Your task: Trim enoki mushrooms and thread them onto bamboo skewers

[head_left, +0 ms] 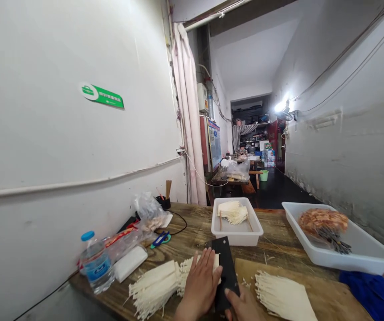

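Note:
My left hand lies flat, fingers stretched forward, on a bunch of enoki mushrooms. Right beside it is a black cleaver with a small hole at its far corner. My right hand closes round the near end of the cleaver, whose handle is mostly hidden. The blade stands against the mushrooms' right side, close to my left fingertips. Another bunch of enoki rests to the left. Flattened enoki lie on the wooden cutting board to the right.
Beyond the cleaver, a white tray holds enoki and sticks. A larger white tray at right holds skewered brownish food. A water bottle, tissue pack, scissors and plastic bags occupy the left. Blue cloth lies at right.

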`<state>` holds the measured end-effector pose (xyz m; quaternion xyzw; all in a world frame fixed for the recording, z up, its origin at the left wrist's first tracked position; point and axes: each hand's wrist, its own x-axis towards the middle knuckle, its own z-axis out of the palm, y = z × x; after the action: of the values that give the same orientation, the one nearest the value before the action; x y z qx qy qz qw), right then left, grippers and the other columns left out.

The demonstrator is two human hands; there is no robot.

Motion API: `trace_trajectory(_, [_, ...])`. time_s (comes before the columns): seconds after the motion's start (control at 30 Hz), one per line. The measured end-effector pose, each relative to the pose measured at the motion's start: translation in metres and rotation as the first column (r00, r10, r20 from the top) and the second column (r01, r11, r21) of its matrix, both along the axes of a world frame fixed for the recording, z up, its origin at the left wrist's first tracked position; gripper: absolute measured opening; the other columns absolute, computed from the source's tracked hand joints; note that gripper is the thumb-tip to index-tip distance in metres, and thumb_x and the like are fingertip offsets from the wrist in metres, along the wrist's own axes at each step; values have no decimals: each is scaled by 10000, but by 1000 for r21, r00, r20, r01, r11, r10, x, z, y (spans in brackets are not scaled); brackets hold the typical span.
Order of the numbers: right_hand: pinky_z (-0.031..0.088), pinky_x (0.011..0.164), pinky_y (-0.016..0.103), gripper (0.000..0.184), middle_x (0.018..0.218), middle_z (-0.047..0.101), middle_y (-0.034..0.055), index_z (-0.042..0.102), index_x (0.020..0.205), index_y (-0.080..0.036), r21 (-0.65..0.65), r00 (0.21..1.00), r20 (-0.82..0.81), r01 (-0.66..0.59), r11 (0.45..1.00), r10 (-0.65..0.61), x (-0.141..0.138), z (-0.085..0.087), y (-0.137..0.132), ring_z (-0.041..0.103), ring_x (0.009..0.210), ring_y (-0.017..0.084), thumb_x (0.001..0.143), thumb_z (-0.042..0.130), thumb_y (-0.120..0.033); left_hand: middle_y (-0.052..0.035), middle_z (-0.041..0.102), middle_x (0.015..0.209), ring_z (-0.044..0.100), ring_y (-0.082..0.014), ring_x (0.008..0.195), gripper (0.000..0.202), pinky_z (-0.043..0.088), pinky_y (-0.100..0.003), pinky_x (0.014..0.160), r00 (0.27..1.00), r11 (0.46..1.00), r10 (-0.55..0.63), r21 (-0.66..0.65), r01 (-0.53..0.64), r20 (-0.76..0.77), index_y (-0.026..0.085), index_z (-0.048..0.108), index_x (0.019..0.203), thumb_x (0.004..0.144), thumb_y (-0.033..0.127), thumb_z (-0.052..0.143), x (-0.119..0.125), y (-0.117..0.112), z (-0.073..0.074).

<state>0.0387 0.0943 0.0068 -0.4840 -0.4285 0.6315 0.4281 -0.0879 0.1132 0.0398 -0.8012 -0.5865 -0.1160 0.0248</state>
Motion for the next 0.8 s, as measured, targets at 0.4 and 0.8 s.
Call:
trace_trajectory(0.4, [291,302,173,418,368,428,-90,373,728,-233,-75,994,59,-87,993,92,-9,-33,15,394,258,85,678,607,-575,-105,375,1491,286,-219,1413,610,174,-497,1189,994,998,53,-36,-50,94,105,376,1432,994,422,94,-15,21,-47])
trace_trajectory(0.8, [377,293,220,497,394,458,-90,374,788,-240,-22,994,36,-106,994,107,-4,-38,18,423,272,110,615,549,-672,-118,384,1485,298,-222,1409,600,161,-508,1187,993,997,75,-2,-76,87,109,380,1429,996,421,105,-11,22,-46])
